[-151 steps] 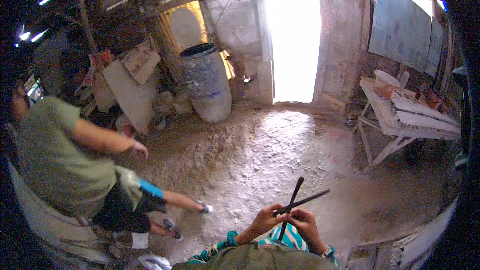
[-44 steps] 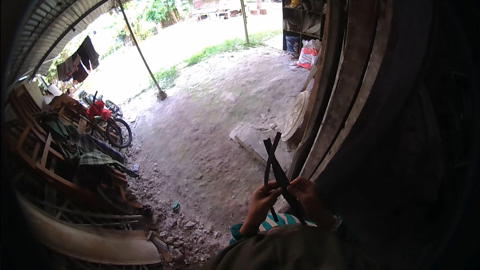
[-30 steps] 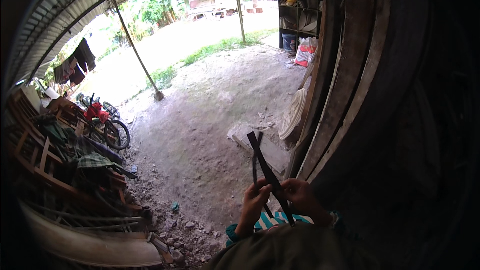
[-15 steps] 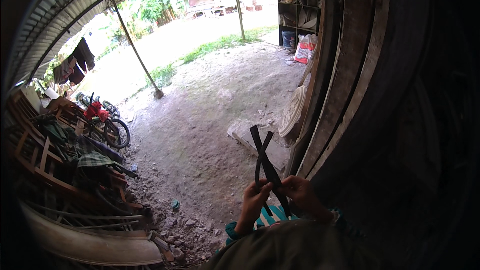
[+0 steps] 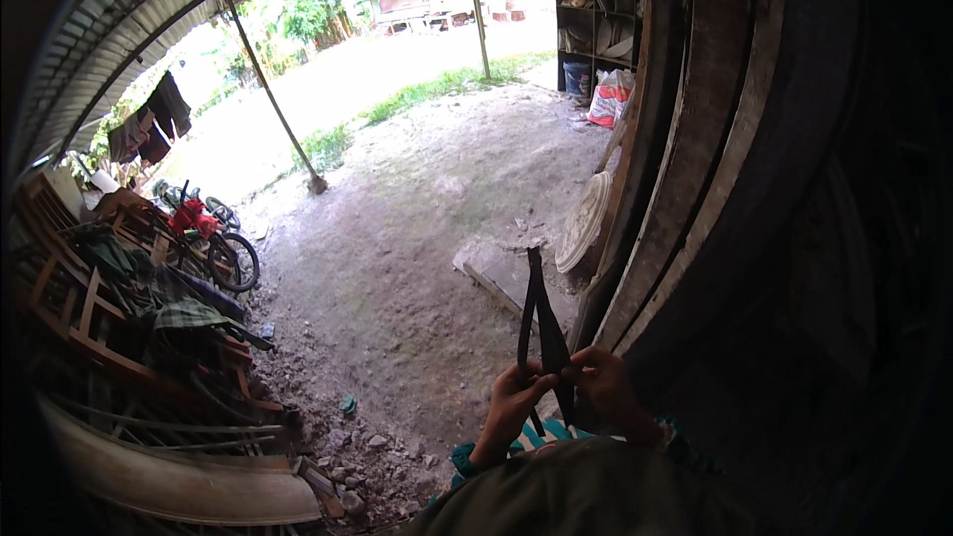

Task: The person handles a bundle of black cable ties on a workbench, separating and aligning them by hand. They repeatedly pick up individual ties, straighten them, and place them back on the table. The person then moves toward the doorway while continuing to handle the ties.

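Two thin dark strips stand upright in front of me, meeting at their top ends and spreading slightly lower down. My left hand pinches the lower part of the left strip. My right hand grips the right strip just beside it, fingers curled around it. Both hands sit close together above my lap, near the lower middle of the head view. The strips' lower ends run down behind my hands and out of sight.
Dark wooden planks lean close on my right. A stone slab and a round pale disc lie on the dirt ahead. Stacked wooden frames, clothes and a small bicycle crowd the left. A metal post stands farther out.
Five seconds ago I faced a room with a seated person and a barrel; now I face the open yard. Over the last second the crossed strips have come together at their top ends.
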A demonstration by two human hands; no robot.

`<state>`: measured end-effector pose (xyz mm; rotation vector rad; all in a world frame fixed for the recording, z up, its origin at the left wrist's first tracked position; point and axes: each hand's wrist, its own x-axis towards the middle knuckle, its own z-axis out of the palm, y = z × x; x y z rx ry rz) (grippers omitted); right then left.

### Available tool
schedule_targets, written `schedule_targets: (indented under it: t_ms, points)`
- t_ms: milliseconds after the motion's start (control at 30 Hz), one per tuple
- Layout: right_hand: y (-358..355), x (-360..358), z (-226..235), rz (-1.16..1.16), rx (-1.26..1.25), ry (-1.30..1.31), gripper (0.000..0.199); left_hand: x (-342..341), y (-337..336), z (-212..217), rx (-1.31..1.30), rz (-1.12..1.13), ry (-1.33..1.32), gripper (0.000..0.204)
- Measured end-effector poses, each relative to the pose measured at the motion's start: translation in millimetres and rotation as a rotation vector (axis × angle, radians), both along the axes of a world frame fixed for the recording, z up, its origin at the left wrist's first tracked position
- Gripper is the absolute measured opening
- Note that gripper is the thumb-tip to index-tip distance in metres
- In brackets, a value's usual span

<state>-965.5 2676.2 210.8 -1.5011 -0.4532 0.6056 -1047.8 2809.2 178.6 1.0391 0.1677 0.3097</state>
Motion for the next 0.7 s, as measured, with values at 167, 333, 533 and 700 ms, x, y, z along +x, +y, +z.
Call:
schedule_targets:
  t_ms: [167,333,533,700]
  points:
    - [3,0,-3,0.063,0.082,-0.066,0.015,-3,2,1,-0.007,0.028,0.034,0.011]
    - [1,1,-13,0.214,-0.037,-0.169,0.018,-3,1,3,-0.007,0.129,0.005,0.013]
    - [0,2,-26,0.067,0.075,-0.159,0.015,-1,-3,3,0.157,0.069,0.034,0.017]
    - [-4,-1,-24,0.000,0.144,-0.036,0.012,0,-3,-5,0.142,0.043,0.041,0.018]
